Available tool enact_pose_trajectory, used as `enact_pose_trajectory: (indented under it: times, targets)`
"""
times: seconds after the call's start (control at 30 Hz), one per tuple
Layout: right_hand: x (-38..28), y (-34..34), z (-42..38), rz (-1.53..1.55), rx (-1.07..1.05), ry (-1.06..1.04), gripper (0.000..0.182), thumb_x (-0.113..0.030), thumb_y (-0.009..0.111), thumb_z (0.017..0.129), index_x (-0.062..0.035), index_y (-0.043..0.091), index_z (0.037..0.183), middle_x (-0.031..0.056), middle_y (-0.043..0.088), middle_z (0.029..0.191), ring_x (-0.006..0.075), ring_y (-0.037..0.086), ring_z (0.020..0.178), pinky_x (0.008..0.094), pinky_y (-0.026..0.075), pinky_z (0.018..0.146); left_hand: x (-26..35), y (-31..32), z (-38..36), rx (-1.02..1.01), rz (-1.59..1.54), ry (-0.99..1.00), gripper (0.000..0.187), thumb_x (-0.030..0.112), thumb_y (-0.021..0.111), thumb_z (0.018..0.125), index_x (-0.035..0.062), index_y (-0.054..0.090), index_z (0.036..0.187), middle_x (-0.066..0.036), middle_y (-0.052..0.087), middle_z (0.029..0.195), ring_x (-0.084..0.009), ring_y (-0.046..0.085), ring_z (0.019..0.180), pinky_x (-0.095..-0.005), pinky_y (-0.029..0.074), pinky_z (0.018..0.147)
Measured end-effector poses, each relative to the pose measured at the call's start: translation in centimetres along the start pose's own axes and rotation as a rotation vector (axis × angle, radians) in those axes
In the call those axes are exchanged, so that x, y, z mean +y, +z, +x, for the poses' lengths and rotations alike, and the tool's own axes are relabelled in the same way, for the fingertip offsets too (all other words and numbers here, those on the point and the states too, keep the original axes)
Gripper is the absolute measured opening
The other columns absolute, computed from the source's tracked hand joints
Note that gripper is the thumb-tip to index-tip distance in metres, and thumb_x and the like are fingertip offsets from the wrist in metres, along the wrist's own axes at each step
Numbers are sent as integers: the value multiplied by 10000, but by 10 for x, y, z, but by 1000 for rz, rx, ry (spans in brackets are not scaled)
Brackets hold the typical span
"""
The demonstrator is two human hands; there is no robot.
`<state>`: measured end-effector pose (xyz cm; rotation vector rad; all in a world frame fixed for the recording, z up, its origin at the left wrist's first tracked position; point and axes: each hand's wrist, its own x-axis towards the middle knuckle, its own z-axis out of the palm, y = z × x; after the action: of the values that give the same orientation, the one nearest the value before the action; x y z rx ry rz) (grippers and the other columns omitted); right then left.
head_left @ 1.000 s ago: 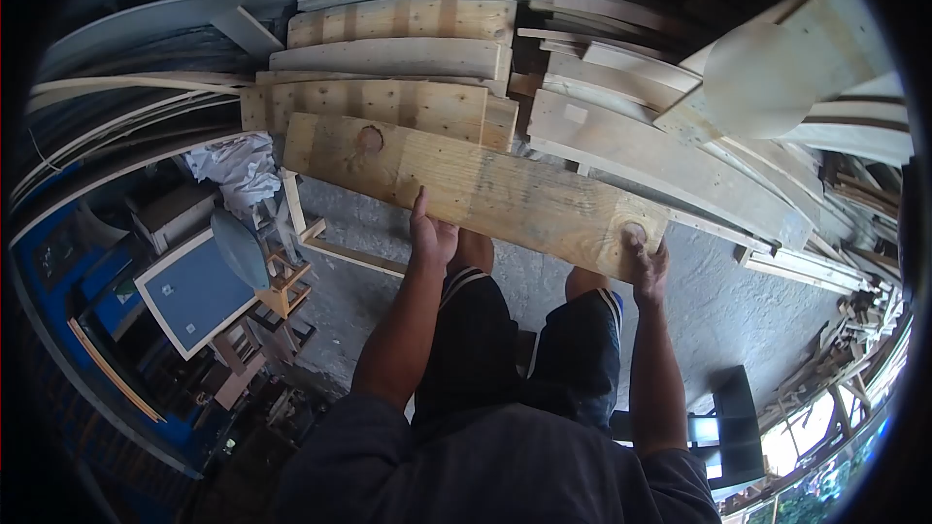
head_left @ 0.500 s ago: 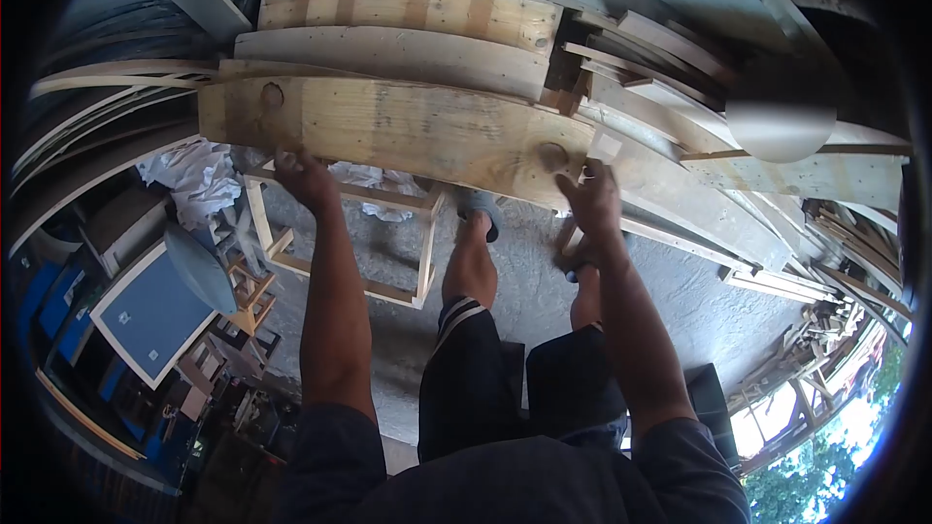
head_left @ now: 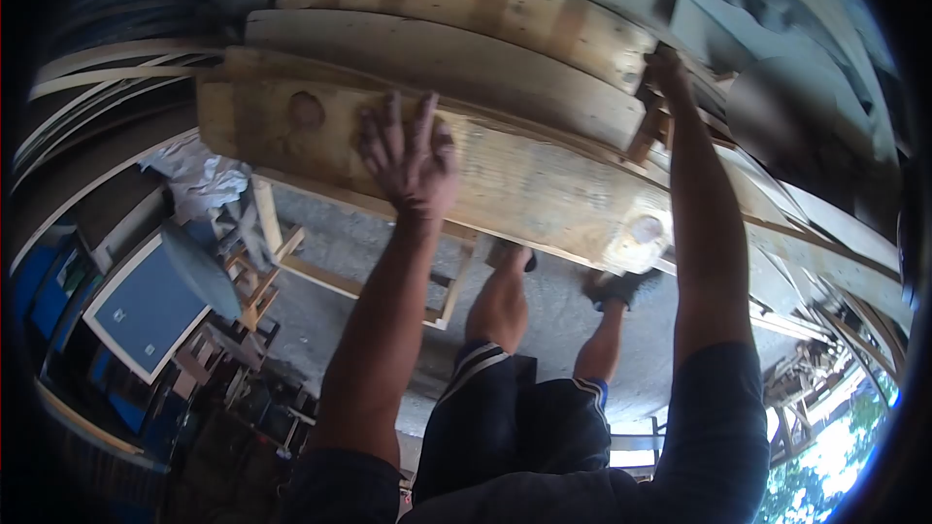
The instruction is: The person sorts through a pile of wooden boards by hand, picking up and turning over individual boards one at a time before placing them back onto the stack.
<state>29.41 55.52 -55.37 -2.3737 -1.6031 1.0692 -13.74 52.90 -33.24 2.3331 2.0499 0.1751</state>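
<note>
My left hand (head_left: 413, 155) lies flat with fingers spread on the top face of a long knotted wooden plank (head_left: 544, 194). Dark round knots show near both ends of this plank. Farther back, my right hand (head_left: 667, 70) is stretched out to the right end of a wooden plank with darker stripes (head_left: 456, 0). Its fingers curl in at that end, though they are small and dim in the view. Between these two planks lies a greyish board (head_left: 447, 53).
A light wooden frame (head_left: 340, 281) stands on the concrete floor under the knotted plank. Crumpled white sheeting (head_left: 199, 180) and a blue panel with a pale border (head_left: 150, 306) are at left. More timber strips (head_left: 825, 243) lie at right, near my feet.
My left hand has moved right and onto the knotted plank's face. My right hand has left that plank's near edge and reached back to the striped plank's end. The view has shifted.
</note>
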Motion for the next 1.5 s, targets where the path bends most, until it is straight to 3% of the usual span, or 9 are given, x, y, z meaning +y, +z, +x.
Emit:
enact_pose_trajectory:
  times: [0.27,0.37,0.57,0.8,0.9,1.0,1.1,1.43,1.5]
  targets:
    - [-25,23,29,263,141,292,776,-399,710,710,-1,444,1321,220,567,1181,329,568,1029,395,464,805,-2,-1,1,-97,-11,-37,394,384,426,921,245,565,1262,-121,331,1448,-434,233,1330,-566,189,1057]
    - [-28,23,36,282,101,440,803,-407,716,699,-12,435,1339,231,539,1214,328,549,1081,388,462,844,-3,0,1,-117,-19,-45,408,399,412,925,249,549,1278,-121,305,1459,-439,215,1337,-580,177,1053]
    - [-32,13,14,45,168,219,783,-458,734,670,15,496,1248,245,499,1266,358,490,1173,417,397,981,-3,0,1,-147,-29,-59,413,417,393,931,241,561,1265,-122,284,1473,-443,182,1353,-587,152,1055]
    - [-31,6,8,641,158,410,730,-370,782,671,-9,472,1223,204,475,1248,287,487,1143,405,431,906,-2,1,1,-139,-18,-54,418,410,391,927,236,544,1275,-121,288,1467,-440,185,1353,-596,149,1052]
    - [-48,-15,-20,660,177,296,724,-311,805,666,0,453,1218,179,542,1161,256,539,1076,389,439,891,0,0,0,-137,-21,-56,412,395,411,916,239,540,1275,-121,293,1462,-440,187,1353,-595,151,1055]
    - [-62,-42,-40,271,-60,-26,445,-168,806,673,-33,596,1041,100,645,958,204,627,858,315,479,786,1,0,2,-127,-9,-79,408,414,411,909,257,560,1254,-105,310,1465,-425,202,1362,-592,150,1065]
    - [-98,-68,-83,-11,80,-296,334,-113,781,637,-63,623,927,121,616,885,278,618,799,367,494,726,2,1,2,-114,-5,-80,411,410,423,900,263,556,1259,-104,309,1465,-423,203,1362,-595,159,1065]
    - [-186,-225,-256,209,363,-731,411,-44,767,522,-26,651,915,87,550,809,237,547,733,347,450,617,5,-4,4,-40,1,-23,394,350,438,911,235,536,1276,-111,343,1435,-421,255,1329,-533,214,1056]
    - [-182,-254,-289,310,327,-725,329,-24,776,623,-36,614,910,78,550,850,229,543,764,340,447,632,5,-5,4,-14,-18,-23,392,356,443,920,213,541,1271,-111,358,1424,-404,279,1319,-524,216,1056]
